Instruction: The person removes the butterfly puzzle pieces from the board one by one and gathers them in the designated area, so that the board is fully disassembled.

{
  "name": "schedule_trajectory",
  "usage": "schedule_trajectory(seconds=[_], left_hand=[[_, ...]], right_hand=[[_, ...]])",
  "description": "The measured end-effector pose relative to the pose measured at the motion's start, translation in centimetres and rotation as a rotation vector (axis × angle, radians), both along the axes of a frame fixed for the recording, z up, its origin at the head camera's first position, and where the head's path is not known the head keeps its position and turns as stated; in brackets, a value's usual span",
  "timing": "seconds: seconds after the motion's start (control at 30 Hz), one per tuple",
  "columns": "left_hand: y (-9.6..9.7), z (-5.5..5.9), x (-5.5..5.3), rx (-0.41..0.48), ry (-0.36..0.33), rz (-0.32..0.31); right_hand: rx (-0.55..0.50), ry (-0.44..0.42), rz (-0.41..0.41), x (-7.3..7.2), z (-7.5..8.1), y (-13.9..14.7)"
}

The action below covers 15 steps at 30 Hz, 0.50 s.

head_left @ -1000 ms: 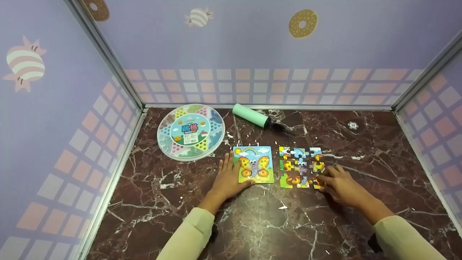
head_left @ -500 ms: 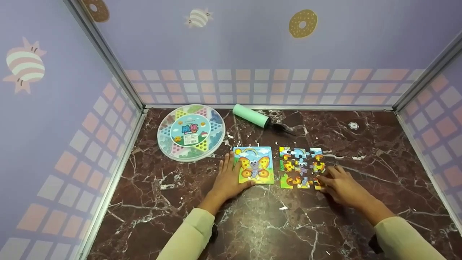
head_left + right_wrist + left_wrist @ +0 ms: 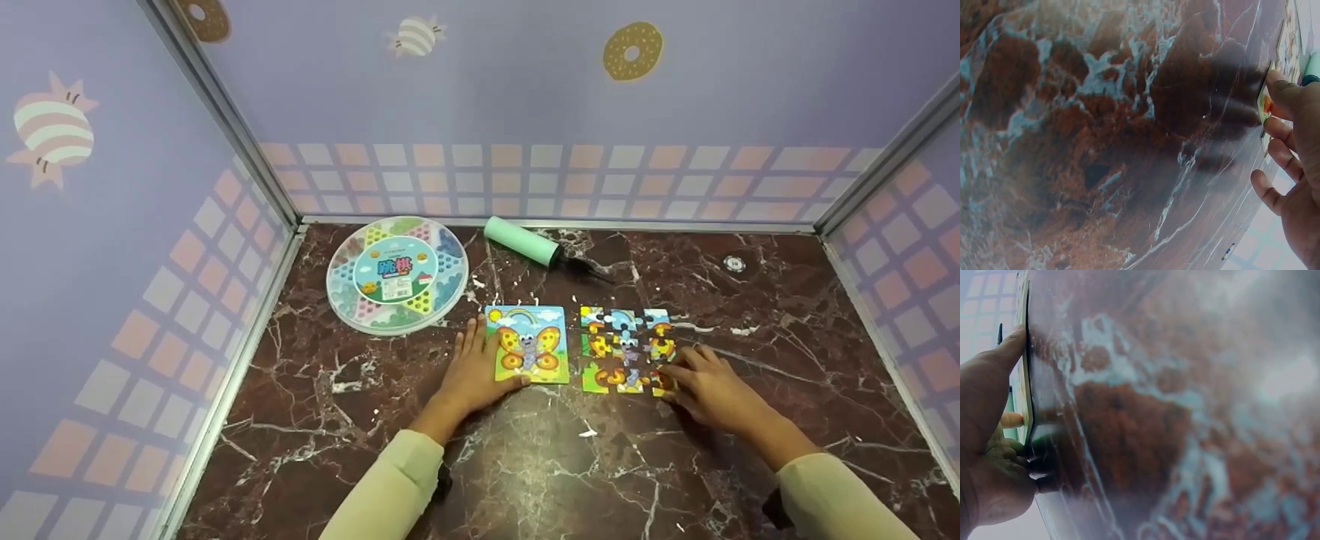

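Observation:
A square butterfly picture board (image 3: 529,345) lies flat on the table. My left hand (image 3: 474,375) rests at its left side, fingers fairly straight along the edge and thumb at the bottom edge; the left wrist view shows the thumb against the board's edge. To the right, several jigsaw pieces (image 3: 628,349) of the same butterfly picture lie in rows with narrow gaps. My right hand (image 3: 709,386) pinches the lower right puzzle piece (image 3: 1264,106) between thumb and finger, with the other fingers loosely curled. Part of that piece is hidden by the fingers.
A round Chinese checkers box (image 3: 397,276) lies at the back left. Behind the board is a mint-green hand pump (image 3: 523,241) with a black end. A small white chip (image 3: 734,263) lies at the back right. Patterned walls (image 3: 555,97) enclose the dark marbled table (image 3: 540,465).
Both hands stay almost where they were. The lower right puzzle piece shifts very slightly under my right fingers; the board and other things keep their places.

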<state>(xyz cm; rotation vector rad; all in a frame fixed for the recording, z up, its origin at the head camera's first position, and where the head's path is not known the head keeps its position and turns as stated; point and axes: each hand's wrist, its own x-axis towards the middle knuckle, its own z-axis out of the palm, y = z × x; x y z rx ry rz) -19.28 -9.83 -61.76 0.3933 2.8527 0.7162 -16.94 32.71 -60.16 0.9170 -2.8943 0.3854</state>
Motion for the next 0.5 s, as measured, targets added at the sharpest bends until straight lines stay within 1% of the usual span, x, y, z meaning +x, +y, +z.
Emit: schedule_trajectory(seconds=[0.1,0.3,0.4,0.5], left_hand=[[-0.1,0.0,0.0,0.018,0.004,0.0],[-0.6,0.0,0.1,0.11,0.029,0.011],[-1.2,0.5,0.0,0.131,0.046,0.01],[-2.1,1.1,-0.2,0.095,0.111,0.001]], right_hand=[[0.001,-0.007,-0.011,0.0,0.0,0.0],[0.025,-0.015,-0.027,0.0,0.2,-0.1],[0.02,0.013,-0.04,-0.1,0.3,-0.3],[0.003,0.075,-0.051,-0.2,0.4,-0.4]])
